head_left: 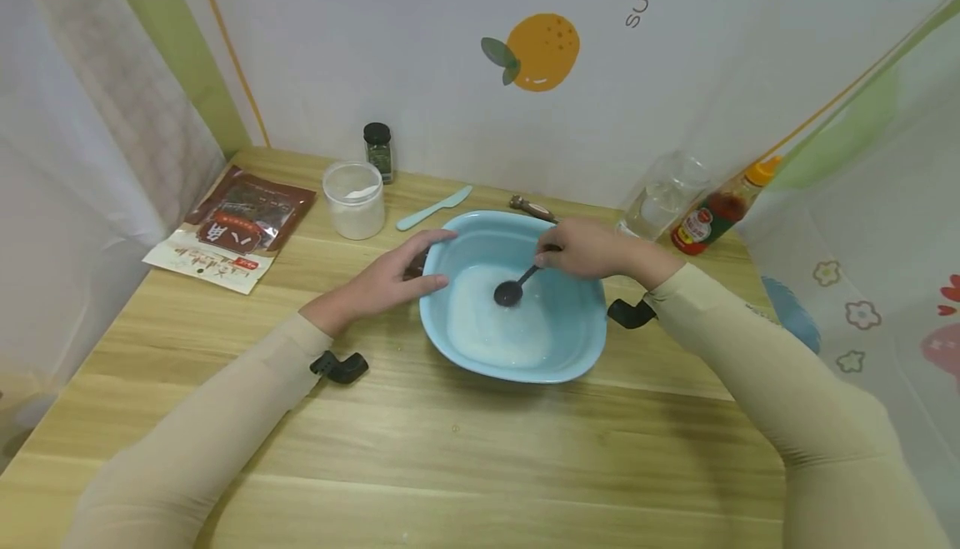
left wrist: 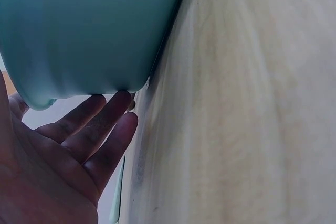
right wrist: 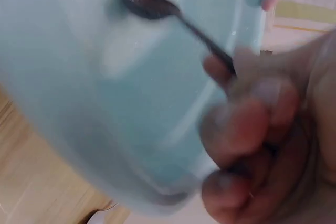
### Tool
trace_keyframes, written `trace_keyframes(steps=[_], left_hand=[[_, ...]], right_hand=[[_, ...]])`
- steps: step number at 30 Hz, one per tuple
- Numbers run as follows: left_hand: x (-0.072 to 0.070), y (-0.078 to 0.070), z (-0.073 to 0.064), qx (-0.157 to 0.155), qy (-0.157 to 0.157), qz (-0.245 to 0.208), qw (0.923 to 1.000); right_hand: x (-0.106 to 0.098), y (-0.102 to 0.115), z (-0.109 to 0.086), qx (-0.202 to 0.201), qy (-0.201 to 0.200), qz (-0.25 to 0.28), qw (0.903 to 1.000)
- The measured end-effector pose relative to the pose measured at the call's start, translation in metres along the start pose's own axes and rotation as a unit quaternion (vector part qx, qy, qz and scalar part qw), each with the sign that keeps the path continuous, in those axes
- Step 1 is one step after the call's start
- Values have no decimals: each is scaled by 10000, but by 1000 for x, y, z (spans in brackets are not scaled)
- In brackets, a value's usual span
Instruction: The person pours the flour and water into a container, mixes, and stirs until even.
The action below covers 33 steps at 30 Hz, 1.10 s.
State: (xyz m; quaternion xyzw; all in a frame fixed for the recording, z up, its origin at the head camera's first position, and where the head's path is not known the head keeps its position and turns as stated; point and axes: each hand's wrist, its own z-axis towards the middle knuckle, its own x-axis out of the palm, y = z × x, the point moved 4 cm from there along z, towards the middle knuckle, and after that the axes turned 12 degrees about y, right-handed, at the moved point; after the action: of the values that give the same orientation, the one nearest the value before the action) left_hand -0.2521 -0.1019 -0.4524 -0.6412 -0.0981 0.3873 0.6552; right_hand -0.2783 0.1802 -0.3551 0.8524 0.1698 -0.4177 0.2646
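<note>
A light blue basin holds a milky white liquid in its bottom. My left hand holds the basin at its left side. Its thumb lies over the rim, while in the left wrist view several fingers touch the outer wall. My right hand reaches over the far right rim and grips a dark spoon by its handle, the bowl low inside the basin at the liquid. Blur softens the spoon in the right wrist view, where the fingers curl round its handle.
Behind the basin lie a pale green spreader knife and a dark handle, partly hidden. Back left are a jar of white powder, a black-capped jar and a brown food packet. A glass and sauce bottle stand back right.
</note>
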Motion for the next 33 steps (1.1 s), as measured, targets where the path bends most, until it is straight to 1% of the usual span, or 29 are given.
trace_keyframes(steps=[1, 3, 5, 8, 10, 11, 15, 17, 21, 23, 24, 29, 31, 33], left_hand=[[0, 0, 0, 3, 4, 0, 10000], [0, 0, 0, 10, 19, -6, 10000], [0, 0, -1, 5, 24, -18, 10000], [-1, -1, -2, -7, 8, -8, 10000], [-1, -2, -1, -16, -1, 11, 10000], [-1, -2, -1, -18, -6, 29, 10000], [-1, -1, 0, -11, 23, 49, 10000], [-1, -1, 0, -5, 44, 28, 10000], [-1, -2, 0, 11, 42, 30, 10000], [-1, -2, 1, 29, 40, 28, 10000], [0, -2, 1, 34, 45, 17, 10000], [1, 1, 0, 41, 84, -80, 9999], [1, 1, 0, 38, 75, -68, 9999], [1, 0, 0, 46, 68, -44, 10000]], right_hand=[[-2, -2, 0, 90, -135, -22, 9999], [-3, -1, -1, 124, -239, -9, 9996], [-1, 4, -2, -17, -98, -13, 10000], [2, 10, -5, -321, 274, -47, 9991], [3, 9, -6, -363, 357, -73, 9987], [2, 8, -7, -313, 299, -110, 9990], [-1, -2, -6, 58, -150, -99, 9998], [-1, -3, -5, 97, -183, -60, 9998], [3, 1, -5, -214, 224, -40, 9995], [3, 0, -8, -276, 348, -43, 9990], [2, -1, -9, -226, 327, -56, 9992], [-6, -11, -15, 186, -149, -237, 9994], [-8, -11, -17, 233, -263, -335, 9988], [-8, -10, -19, 191, -235, -344, 9989]])
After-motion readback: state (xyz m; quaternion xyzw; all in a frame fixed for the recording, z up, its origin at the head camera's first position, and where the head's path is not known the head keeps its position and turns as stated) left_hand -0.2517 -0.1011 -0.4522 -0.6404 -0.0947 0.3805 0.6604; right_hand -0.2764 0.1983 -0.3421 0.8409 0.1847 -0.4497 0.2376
